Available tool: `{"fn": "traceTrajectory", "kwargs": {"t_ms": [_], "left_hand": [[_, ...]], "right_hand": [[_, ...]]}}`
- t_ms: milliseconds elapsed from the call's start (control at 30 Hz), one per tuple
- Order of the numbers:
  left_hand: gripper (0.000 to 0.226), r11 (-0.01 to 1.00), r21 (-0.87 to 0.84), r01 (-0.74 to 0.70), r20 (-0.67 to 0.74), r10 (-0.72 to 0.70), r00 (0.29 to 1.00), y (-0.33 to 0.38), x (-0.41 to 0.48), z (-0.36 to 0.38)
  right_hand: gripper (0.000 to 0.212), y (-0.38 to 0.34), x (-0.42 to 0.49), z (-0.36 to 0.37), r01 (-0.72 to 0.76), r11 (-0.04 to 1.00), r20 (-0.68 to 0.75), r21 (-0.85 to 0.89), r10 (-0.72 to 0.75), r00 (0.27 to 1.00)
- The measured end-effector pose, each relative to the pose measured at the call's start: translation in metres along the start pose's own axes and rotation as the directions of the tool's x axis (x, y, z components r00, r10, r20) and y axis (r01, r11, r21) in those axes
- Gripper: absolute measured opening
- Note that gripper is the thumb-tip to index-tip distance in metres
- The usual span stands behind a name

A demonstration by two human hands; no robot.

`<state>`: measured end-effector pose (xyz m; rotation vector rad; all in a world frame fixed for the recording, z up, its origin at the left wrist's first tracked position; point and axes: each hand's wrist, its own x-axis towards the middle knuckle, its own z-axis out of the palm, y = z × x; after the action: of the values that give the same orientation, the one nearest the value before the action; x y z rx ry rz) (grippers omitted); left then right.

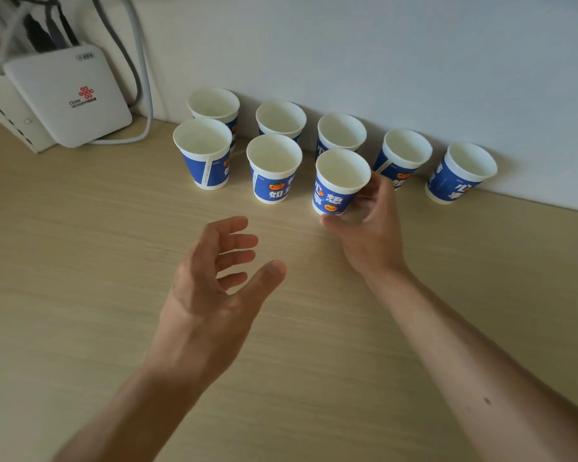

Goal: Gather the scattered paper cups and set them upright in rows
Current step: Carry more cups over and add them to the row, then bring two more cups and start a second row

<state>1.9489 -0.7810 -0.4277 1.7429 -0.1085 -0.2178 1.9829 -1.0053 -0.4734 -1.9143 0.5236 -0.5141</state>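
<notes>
Closest to the camera, the left hand [214,278] is hovering over the wooden table [80,261] with its fingers spread wide and holding nothing. Further on, the right hand [371,235] is curling thumb and fingers around the lower part of a blue paper cup [339,185], which is standing upright as third in the front row, beside its neighbour [274,168] and in front of the back row [341,130] of five along the wall [414,61]. I am judging that the front row is being filled, so the next move is asking for a gentle release without tipping the cup, though no loose cup is showing anywhere
</notes>
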Motion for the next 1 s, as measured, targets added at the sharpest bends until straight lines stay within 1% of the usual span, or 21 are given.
{"fn": "traceTrajectory", "kwargs": {"t_ms": [100,167,267,333,433,533,633,800,1000], "left_hand": [[0.066,1.000,-0.003,0.015,0.005,-0.015,1.000,0.008,-0.010,-0.001],[0.064,0.999,0.001,0.045,0.019,-0.045,0.999,0.017,-0.024,0.001],[0.053,0.997,0.022,0.074,0.038,-0.075,0.996,0.038,-0.052,0.002],[0.052,0.994,0.015,0.106,0.043,-0.107,0.993,0.058,-0.077,0.003],[0.050,0.992,-0.001,0.124,0.069,-0.124,0.990,0.087,-0.117,0.008],[0.045,0.993,0.002,0.119,0.094,-0.119,0.988,0.117,-0.158,0.020],[0.044,0.996,0.011,0.086,0.112,-0.087,0.990,0.146,-0.200,0.036],[0.050,0.999,0.014,0.034,0.142,-0.035,0.989,0.190,-0.263,0.078],[0.037,0.999,-0.032,-0.032,0.196,0.038,0.980,0.235,-0.338,0.161]], "right_hand": [[0.082,0.000,-0.032,-0.014,-0.036,0.999,-0.041,-0.038,0.034,0.999],[0.078,-0.010,-0.066,-0.031,-0.120,0.992,-0.056,-0.037,0.118,0.991],[0.070,-0.039,-0.112,-0.061,-0.235,0.972,-0.080,-0.005,0.233,0.969],[0.068,-0.061,-0.137,-0.085,-0.291,0.955,-0.095,0.048,0.295,0.951],[0.066,-0.094,-0.166,-0.120,-0.330,0.937,-0.115,0.115,0.342,0.933],[0.062,-0.124,-0.193,-0.159,-0.331,0.928,-0.118,0.169,0.352,0.928],[0.058,-0.145,-0.221,-0.200,-0.333,0.917,-0.082,0.219,0.357,0.931],[0.051,-0.161,-0.268,-0.280,-0.318,0.886,-0.080,0.336,0.363,0.928],[0.046,-0.159,-0.317,-0.387,-0.263,0.858,-0.171,0.442,0.369,0.914]]}}
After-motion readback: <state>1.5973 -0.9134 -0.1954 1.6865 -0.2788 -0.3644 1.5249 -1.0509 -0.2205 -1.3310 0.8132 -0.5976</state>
